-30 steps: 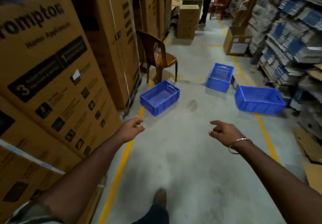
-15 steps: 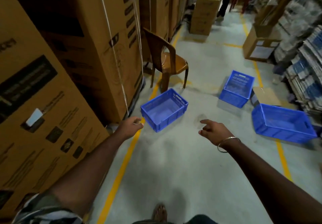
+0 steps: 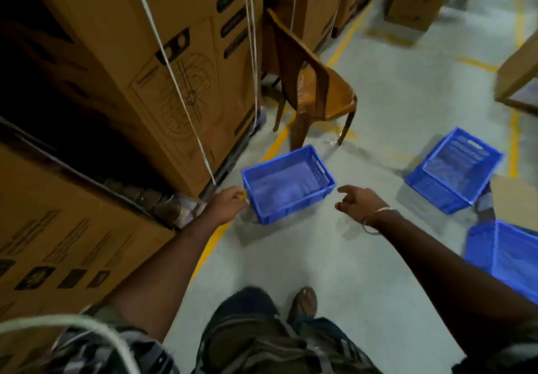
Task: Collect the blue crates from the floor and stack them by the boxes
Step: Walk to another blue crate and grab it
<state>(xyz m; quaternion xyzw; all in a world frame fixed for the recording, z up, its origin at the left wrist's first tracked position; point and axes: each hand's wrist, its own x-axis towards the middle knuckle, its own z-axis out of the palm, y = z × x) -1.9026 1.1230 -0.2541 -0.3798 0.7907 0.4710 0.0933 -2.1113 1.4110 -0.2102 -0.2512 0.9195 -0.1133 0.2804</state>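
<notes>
A thin metal bangle [image 3: 375,218] circles the right wrist, with short patterned sleeves [image 3: 96,341] and dark trousers [image 3: 250,333].

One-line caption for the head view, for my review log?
Both hands, left and right, reach for the nearest blue crate beside stacked boxes.

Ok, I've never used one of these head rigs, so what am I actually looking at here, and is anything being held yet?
There is a single view, from a camera worn on the person's head, looking forward and down. The two bare arms reaching out are the person's own. The left hand is at the near corner of the nearest blue crate; whether it touches is unclear. The right hand hovers beside that crate with loose fingers and no grip on anything. Nothing is held. Two more blue crates sit on the grey floor: one further right, one at the right edge. A brown chair stands behind the nearest crate, and tall cardboard boxes line the left.
</notes>
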